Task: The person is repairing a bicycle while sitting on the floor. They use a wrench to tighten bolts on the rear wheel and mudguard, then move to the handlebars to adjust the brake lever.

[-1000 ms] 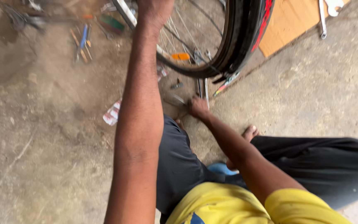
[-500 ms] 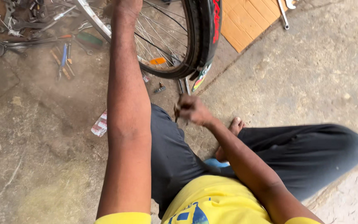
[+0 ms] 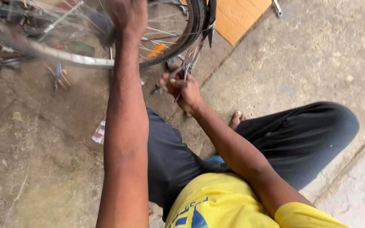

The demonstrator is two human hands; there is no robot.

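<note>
Head view: the spoked bicycle wheel with black rubber tyre and silver metal rim [image 3: 193, 29] stands upright on the concrete floor [image 3: 309, 63] and serves as the landmark. The left hand [image 3: 127, 17] reaches up over the wheel's spokes near the rim; its fingers look curled, but blur hides whether they actually grip a spoke or the rim, so that cannot be told. Just below the tyre's lower edge, the right hand [image 3: 184, 90] is closed around the thin metal handles of a plier-like hand tool [image 3: 172, 78], whose tip points up toward the tyre. An orange plastic spoke reflector [image 3: 156, 50] sits among the spokes. Left of the wheel lie scattered metal tools [image 3: 58, 76] on the floor; right of it is an orange wooden board [image 3: 239, 19].

The wheel is likely stiff at the rim, fairly light, and free to roll or tip; the rim or tyre gives the firmest hold, the thin spokes bend more easily.
</note>
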